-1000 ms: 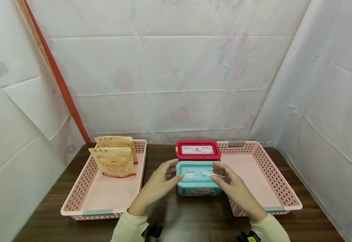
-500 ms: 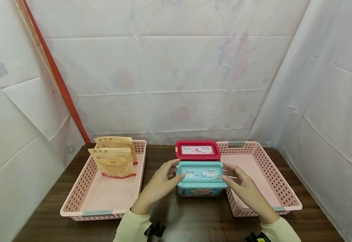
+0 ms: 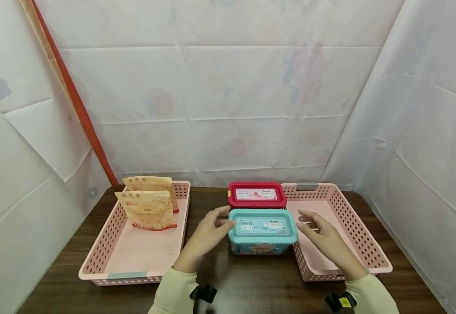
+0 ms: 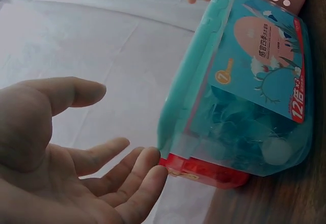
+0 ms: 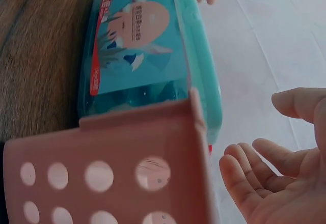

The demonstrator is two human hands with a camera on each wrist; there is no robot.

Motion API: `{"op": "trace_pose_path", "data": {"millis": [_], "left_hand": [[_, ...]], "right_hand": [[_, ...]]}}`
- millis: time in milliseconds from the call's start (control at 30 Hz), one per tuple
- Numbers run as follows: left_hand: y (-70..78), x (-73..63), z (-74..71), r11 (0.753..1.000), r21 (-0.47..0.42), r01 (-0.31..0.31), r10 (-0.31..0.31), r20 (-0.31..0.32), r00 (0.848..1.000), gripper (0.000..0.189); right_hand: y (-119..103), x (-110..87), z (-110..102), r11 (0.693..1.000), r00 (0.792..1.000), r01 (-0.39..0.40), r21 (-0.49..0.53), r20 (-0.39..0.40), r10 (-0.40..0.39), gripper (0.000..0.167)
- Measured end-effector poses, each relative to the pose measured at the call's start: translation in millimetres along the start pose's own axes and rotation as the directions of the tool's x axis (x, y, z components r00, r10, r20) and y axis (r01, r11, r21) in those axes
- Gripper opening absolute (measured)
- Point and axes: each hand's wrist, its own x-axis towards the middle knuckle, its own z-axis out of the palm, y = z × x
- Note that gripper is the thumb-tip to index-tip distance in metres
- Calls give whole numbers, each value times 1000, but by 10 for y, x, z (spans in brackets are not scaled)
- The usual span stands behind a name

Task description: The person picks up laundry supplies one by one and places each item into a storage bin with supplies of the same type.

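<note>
A teal-lidded plastic box with a printed label stands upright on the table; its see-through front shows bluish contents in the left wrist view. Right behind it sits a similar red-lidded box. My left hand is at the teal box's left edge, fingers relaxed and holding nothing. Its fingertips lie at the lid's corner, and I cannot tell whether they touch. To the right of the teal box, my right hand hovers above the pink basket's near-left side, loosely bent and apart from the box.
On the left stands a pink basket with two yellow pouches upright near its back. Another pink basket is at the right, close against the boxes. Dark wooden table shows in front. White cloth walls enclose the back and sides.
My right hand has moved right, from over the teal lid to beyond the box's right edge. The left hand has barely shifted, and the boxes stay in place.
</note>
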Motion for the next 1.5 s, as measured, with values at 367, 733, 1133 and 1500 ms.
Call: {"op": "trace_pose_path", "data": {"millis": [367, 733, 1133, 1500], "left_hand": [[-142, 75, 28, 995, -50, 87, -86, 19, 996, 62], [-185, 118, 46, 987, -122, 102, -96, 58, 994, 62], [-199, 114, 46, 991, -95, 89, -84, 60, 995, 58], [-220, 107, 38, 994, -75, 75, -70, 59, 996, 54]], "right_hand": [[64, 119, 15, 997, 994, -39, 71, 108, 31, 59], [125, 224, -1, 988, 982, -57, 144, 185, 30, 57], [138, 278, 7, 992, 980, -64, 107, 194, 43, 53], [107, 271, 14, 992, 980, -61, 113, 197, 38, 53]]}}
